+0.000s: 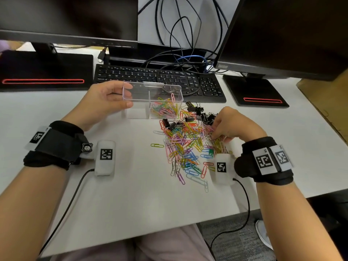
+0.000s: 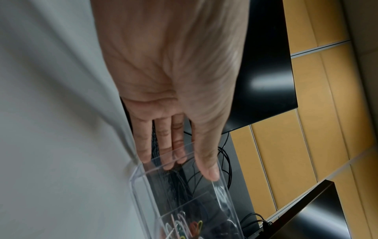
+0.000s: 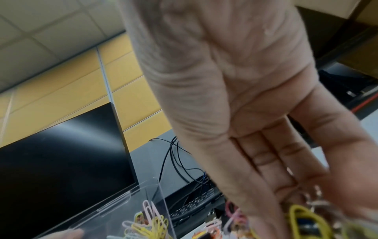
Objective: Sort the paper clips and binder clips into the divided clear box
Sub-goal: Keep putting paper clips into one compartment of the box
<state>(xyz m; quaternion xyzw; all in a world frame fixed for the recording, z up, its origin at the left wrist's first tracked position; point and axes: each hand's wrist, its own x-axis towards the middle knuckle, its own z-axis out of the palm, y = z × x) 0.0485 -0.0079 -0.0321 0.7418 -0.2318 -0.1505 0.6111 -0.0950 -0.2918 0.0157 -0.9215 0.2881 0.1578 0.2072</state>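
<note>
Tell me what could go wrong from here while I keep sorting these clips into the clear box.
1. The right hand is grabbing a tangled bunch of paper clips, so binder clips lying against the pile could ride along into the wrong compartment.
2. The clear box is held only at its empty end by the left hand; a heavy drop at the filled end might tip it.
3. Loose clips near the desk's front could get swept off.
</note>
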